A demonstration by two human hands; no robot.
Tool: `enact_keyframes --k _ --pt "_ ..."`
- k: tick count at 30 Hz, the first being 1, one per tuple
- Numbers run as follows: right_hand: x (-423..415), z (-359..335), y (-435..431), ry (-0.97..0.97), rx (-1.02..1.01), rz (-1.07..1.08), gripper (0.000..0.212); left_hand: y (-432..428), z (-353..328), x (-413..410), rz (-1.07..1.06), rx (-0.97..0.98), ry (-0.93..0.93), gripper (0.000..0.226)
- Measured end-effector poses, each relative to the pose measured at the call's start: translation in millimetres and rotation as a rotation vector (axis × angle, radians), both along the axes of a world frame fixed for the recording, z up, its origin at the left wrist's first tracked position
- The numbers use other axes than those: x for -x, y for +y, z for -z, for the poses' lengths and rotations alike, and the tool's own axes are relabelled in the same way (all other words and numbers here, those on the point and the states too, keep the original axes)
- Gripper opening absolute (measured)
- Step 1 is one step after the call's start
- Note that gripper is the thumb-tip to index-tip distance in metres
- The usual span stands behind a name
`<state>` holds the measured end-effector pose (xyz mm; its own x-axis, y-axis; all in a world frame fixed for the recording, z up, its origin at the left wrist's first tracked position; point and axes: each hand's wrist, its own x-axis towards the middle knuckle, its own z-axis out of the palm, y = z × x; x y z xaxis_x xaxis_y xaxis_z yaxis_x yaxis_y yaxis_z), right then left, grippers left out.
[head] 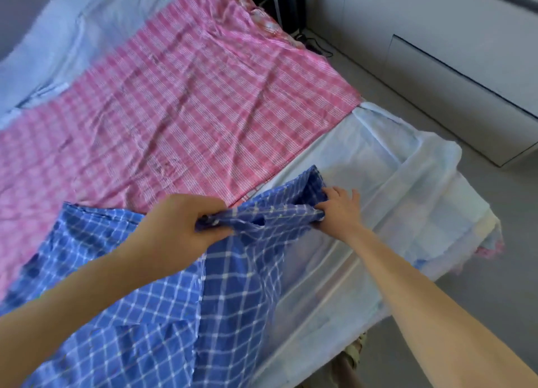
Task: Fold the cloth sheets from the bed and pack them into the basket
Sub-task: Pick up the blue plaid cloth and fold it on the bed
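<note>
Covering most of the bed [387,160], the pink checked sheet [174,111] lies flat and creased. Nearer than it, the blue checked sheet [163,300] hangs bunched at the bed's near edge. My left hand [174,227] and right hand [337,210] each pinch its gathered top hem. No writing shows.

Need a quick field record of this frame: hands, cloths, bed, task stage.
left hand: grips a bunched edge of the blue checked cloth
right hand: pinches the same edge further along, fingers partly spread
blue checked cloth: crumpled, lying on the near part of the bed
pink checked cloth: spread flat across the bed, untouched
white sheet: covers the bed corner
basket: not in view
stage: fold of blue cloth not yet done
</note>
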<state>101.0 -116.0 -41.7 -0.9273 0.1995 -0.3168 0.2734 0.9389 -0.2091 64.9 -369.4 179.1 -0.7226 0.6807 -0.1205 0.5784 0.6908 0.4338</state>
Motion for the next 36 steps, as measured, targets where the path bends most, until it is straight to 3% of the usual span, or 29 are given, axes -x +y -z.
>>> enact_keyframes --k 8,11,16,22,30,32,36 --pt "21.3 -68.1 -5.3 0.230 -0.060 0.080 0.033 -27.1 -147.4 78.9 -0.204 -0.124 0.512 0.033" --pt "30.0 -116.0 -13.4 0.369 -0.020 0.123 0.027 -55.3 -218.4 102.9 -0.276 -0.155 0.686 0.024" --pt "49.5 -201.1 -21.1 0.503 0.070 0.034 0.017 -105.2 -311.9 114.2 -0.401 -0.232 0.818 0.026" --pt "59.3 -370.5 -38.5 0.657 0.729 0.018 0.009 -189.4 -410.3 94.2 -0.709 -0.264 0.900 0.020" --pt "68.9 -608.2 -80.2 1.087 1.173 0.073 0.022 -289.8 -481.4 42.5 -0.875 -0.382 0.859 0.023" --pt "67.3 -654.7 -88.5 1.166 1.332 0.077 0.023 -306.1 -490.2 30.2 -0.911 -0.522 0.815 0.021" --pt "66.1 -724.3 -112.9 1.144 1.506 0.017 0.019 -335.8 -514.6 13.4 -0.966 -1.068 0.670 0.033"
